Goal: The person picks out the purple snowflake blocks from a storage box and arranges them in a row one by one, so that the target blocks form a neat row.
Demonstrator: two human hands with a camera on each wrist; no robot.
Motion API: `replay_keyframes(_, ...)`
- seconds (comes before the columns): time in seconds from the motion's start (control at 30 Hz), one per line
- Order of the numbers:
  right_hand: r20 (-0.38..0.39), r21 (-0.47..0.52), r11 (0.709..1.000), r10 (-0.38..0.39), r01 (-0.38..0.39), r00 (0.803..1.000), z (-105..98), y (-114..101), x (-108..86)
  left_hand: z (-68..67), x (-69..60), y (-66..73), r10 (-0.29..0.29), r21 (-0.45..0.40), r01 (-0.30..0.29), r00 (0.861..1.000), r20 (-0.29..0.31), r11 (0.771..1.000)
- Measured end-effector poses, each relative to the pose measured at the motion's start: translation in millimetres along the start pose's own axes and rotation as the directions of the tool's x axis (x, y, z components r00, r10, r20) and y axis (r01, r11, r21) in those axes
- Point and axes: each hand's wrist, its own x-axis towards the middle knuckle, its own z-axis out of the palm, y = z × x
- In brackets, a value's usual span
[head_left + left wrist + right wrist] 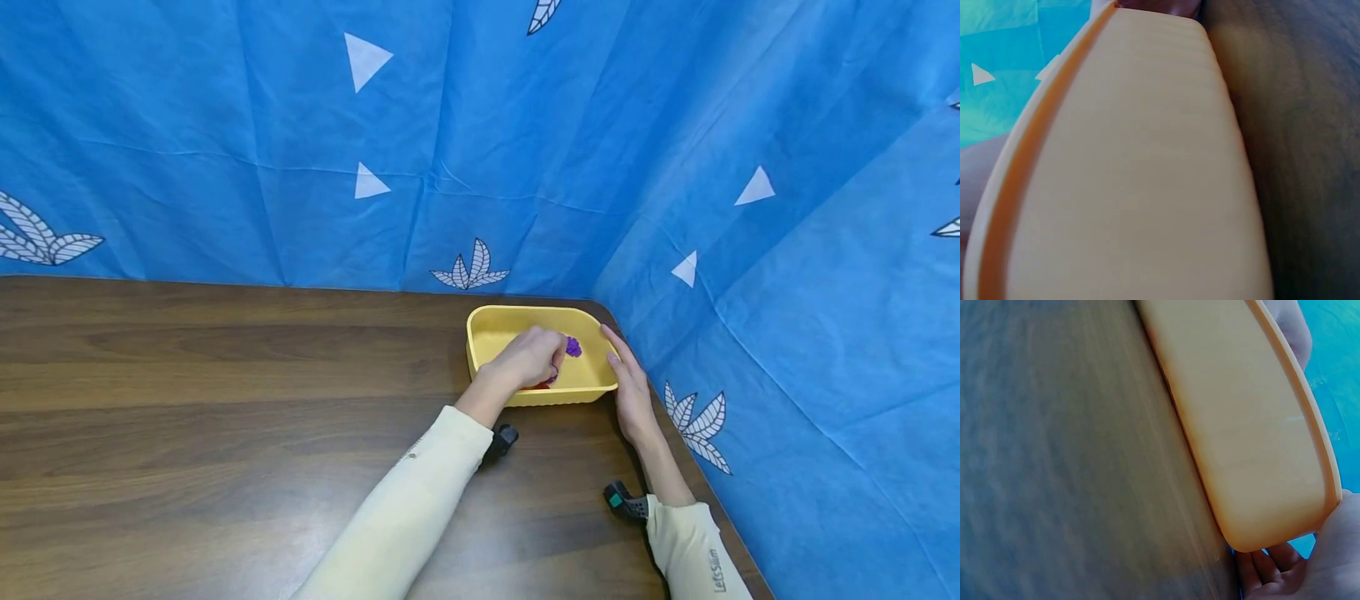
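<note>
A yellow plastic basket (517, 315) with rounded corners sits at the right of the table. My left hand (528, 357) reaches over its near rim, fingers bent down inside. At the fingertips shows a small purple piece (553, 377), mostly hidden by the hand; the fingers appear to pinch it. Something red (537, 387) lies partly covered beneath. Farther right in the basket rests a knobbly purple piece (573, 347). My right hand (630, 387) grips the basket's right end, thumb at the rim and fingers around the outside. Both wrist views mostly show the basket's outer wall (1129, 150).
The brown wooden table (187, 400) stretches left of the basket. A blue patterned curtain (300, 150) hangs along the table's back and right edges, close to the right hand. Black wrist straps (626, 502) sit on both arms.
</note>
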Motion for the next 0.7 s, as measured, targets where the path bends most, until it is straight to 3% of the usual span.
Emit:
replay_keyframes(0.13,0.002,-0.005,1.000,0.011,-0.011,1.000,0.2,-0.2,-0.1,-7.3,-2.9,0.3,-0.012,-0.081,0.009,0.999,-0.040,0.997)
replay_keyframes(0.4,0.009,-0.010,1.000,0.011,-0.010,1.000,-0.1,-0.1,-2.8,-19.3,-7.7,-3.4,-0.028,-0.184,0.018,0.998,-0.051,0.983)
replay_keyframes(0.53,0.004,-0.005,1.000,0.009,-0.009,1.000,-1.3,0.1,-3.6,-29.2,-14.0,-5.7,-0.019,-0.176,0.008,0.998,-0.064,0.984)
replay_keyframes(0.7,0.010,0.029,0.999,-0.027,0.027,1.000,-0.8,1.1,-0.6,-51.6,-24.8,-13.1,-0.030,-0.174,0.011,0.994,-0.102,0.985)
